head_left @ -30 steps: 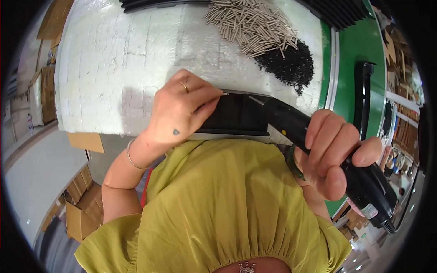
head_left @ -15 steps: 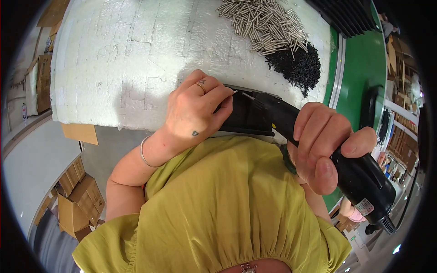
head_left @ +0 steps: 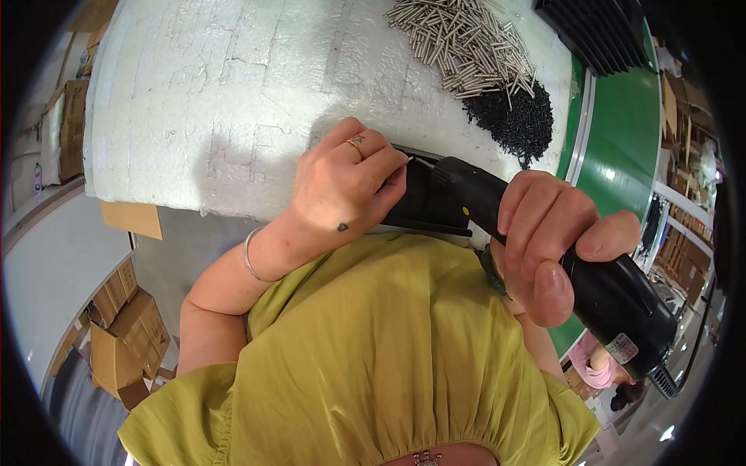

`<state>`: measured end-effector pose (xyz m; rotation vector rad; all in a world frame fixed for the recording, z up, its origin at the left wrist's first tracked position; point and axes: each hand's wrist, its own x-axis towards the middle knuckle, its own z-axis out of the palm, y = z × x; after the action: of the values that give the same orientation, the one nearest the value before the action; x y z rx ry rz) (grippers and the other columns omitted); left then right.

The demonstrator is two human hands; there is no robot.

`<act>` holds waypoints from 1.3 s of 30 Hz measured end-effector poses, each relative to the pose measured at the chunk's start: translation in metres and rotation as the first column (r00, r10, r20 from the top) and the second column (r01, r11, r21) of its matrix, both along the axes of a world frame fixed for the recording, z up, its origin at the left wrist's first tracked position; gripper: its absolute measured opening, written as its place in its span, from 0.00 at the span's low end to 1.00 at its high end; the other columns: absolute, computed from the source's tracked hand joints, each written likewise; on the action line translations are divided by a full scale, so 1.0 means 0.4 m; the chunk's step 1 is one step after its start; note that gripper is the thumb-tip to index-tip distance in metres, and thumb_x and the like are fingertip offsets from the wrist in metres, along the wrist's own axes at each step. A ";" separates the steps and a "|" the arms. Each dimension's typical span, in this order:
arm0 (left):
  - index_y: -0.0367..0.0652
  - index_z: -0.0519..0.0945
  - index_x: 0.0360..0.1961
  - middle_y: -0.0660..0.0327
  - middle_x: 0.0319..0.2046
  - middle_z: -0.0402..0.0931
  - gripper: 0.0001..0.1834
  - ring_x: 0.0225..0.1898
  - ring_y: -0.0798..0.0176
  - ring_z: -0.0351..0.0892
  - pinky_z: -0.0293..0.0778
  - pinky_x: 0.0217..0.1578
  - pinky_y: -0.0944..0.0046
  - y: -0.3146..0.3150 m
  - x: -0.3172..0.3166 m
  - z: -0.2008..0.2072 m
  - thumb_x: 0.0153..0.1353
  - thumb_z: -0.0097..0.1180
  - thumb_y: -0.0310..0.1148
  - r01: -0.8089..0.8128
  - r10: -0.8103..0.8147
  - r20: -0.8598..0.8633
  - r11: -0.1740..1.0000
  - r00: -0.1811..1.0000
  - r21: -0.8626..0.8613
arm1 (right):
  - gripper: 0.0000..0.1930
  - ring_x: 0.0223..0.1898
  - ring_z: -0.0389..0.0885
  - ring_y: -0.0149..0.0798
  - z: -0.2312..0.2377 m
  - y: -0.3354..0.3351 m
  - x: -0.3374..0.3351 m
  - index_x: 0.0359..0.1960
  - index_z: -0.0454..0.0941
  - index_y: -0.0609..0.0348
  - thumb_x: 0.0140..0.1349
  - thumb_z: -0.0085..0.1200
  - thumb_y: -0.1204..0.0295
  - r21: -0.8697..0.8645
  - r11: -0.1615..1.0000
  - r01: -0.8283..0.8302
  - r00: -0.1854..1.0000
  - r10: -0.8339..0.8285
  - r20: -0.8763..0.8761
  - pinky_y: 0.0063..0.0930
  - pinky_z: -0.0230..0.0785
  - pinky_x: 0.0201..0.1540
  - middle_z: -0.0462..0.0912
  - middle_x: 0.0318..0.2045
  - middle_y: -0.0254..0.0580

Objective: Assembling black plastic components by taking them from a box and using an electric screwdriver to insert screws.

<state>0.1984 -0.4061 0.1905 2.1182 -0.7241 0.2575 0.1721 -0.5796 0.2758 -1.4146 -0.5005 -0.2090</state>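
Note:
My right hand [head_left: 556, 237] is wrapped round a black electric screwdriver [head_left: 622, 299], tilted so its thin metal bit points up and left. The bit's tip ends close to the fingertips of my left hand [head_left: 346, 175]. That hand is closed in a pinch over a dark, flat-sided black part [head_left: 431, 206], which lies against the near edge of the padded work surface. What sits between the left fingertips is too small and hidden to name; a small pale tip shows there.
A heap of slim silver metal pins [head_left: 466, 46] lies on the white wrapped work surface [head_left: 194, 101], touching a heap of small black screws [head_left: 517, 120]. Ribbed black parts [head_left: 594, 35] stand at the far right by a green table [head_left: 622, 147]. Cardboard boxes [head_left: 128, 342] are at lower left.
Both hands keep their grips. My left hand shows slightly further right, nearer the driver's tip. The heaps of pins and screws appear a little right and lower as the view shifts.

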 end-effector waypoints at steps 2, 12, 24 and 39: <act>0.43 0.77 0.21 0.65 0.22 0.72 0.07 0.27 0.61 0.71 0.71 0.22 0.65 0.001 -0.001 -0.001 0.38 0.60 0.24 -0.001 0.001 0.002 1.000 1.000 0.006 | 0.14 0.15 0.64 0.25 0.003 -0.001 0.010 0.37 0.59 0.46 0.51 0.50 0.74 -0.017 0.999 -0.046 0.999 0.046 0.003 0.22 0.59 0.25 0.66 0.17 0.27; 0.42 0.77 0.24 0.64 0.23 0.72 0.08 0.28 0.61 0.70 0.71 0.24 0.65 0.023 -0.007 0.000 0.39 0.60 0.24 0.077 -0.077 -0.049 0.997 0.996 0.005 | 0.14 0.14 0.65 0.28 0.009 0.029 0.043 0.33 0.57 0.49 0.51 0.51 0.78 -0.084 0.989 -0.122 0.993 0.120 -0.019 0.26 0.62 0.24 0.67 0.17 0.29; 0.42 0.77 0.23 0.64 0.22 0.70 0.07 0.27 0.61 0.69 0.70 0.23 0.65 0.012 -0.010 0.027 0.39 0.60 0.25 0.247 -0.241 -0.091 0.967 0.966 0.057 | 0.15 0.15 0.61 0.25 0.027 -0.026 0.032 0.43 0.65 0.52 0.52 0.48 0.75 0.151 0.988 0.029 0.996 -0.042 0.085 0.23 0.57 0.28 0.65 0.17 0.27; 0.41 0.78 0.24 0.62 0.21 0.71 0.06 0.26 0.59 0.68 0.67 0.26 0.64 0.001 0.082 0.048 0.41 0.61 0.24 0.211 -0.215 -0.158 0.977 0.964 -0.040 | 0.15 0.14 0.61 0.28 -0.067 -0.058 0.126 0.40 0.62 0.60 0.49 0.48 0.80 0.218 0.934 0.284 0.948 -0.307 0.082 0.25 0.60 0.20 0.66 0.16 0.35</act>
<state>0.2312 -0.4057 0.2095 1.9934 -0.8401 -0.0232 0.2225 -0.6028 0.2492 -1.2765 -0.3462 -0.5733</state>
